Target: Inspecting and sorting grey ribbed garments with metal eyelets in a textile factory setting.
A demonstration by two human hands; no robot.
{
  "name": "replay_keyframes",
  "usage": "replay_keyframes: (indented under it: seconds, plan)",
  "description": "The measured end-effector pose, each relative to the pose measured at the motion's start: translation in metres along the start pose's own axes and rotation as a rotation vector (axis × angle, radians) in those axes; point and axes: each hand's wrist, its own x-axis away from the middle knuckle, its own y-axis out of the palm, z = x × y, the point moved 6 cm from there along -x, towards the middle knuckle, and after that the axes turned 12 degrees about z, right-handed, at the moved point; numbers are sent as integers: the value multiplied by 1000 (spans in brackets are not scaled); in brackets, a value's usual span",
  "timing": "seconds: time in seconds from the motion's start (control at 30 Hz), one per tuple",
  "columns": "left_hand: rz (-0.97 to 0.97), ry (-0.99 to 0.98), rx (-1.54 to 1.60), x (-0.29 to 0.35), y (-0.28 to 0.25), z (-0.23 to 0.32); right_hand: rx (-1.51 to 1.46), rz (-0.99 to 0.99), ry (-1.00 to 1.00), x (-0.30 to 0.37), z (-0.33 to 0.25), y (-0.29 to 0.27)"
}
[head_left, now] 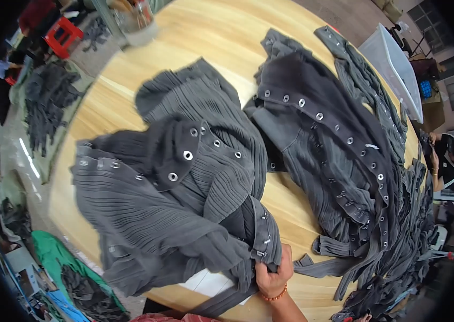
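My right hand, with a beaded bracelet at the wrist, is closed on the edge of a dark grey ribbed garment. It pinches the band with metal fastenings near the table's front edge. The garment lies bunched up, with a darker strip of silver eyelets folded across its top. No part of my left hand shows. To the right, apart from my hand, lies a second dark garment with a long row of eyelets down its band.
A light wooden table carries everything. Along its right side lies a heap of dark strips; a translucent bin stands beyond. A red stool and dark cloth piles are at the left. Another person is at far right.
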Motion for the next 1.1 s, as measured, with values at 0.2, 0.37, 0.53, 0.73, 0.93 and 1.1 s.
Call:
replay_keyframes:
  seconds: [0.2, 0.37, 0.53, 0.73, 0.93, 1.1]
  plan:
    - [33, 96, 78, -63, 12, -55, 56, -62, 15, 4, -1, -2]
    - [58, 129, 75, -81, -9, -66, 60, -60, -13, 9, -2, -3]
    - [79, 155, 23, -96, -48, -49, -53, -120, 2, 6, 2, -7]
    - [84, 155, -103, -84, -112, -23, -151, -111, 12, 7, 0, -13]
    - [218, 127, -149, -32, -122, -4, -199, -102, -7, 5, -3, -12]
    - [413, 112, -116, 35, -83, -11, -140, 22, -59, 2, -9, -12]
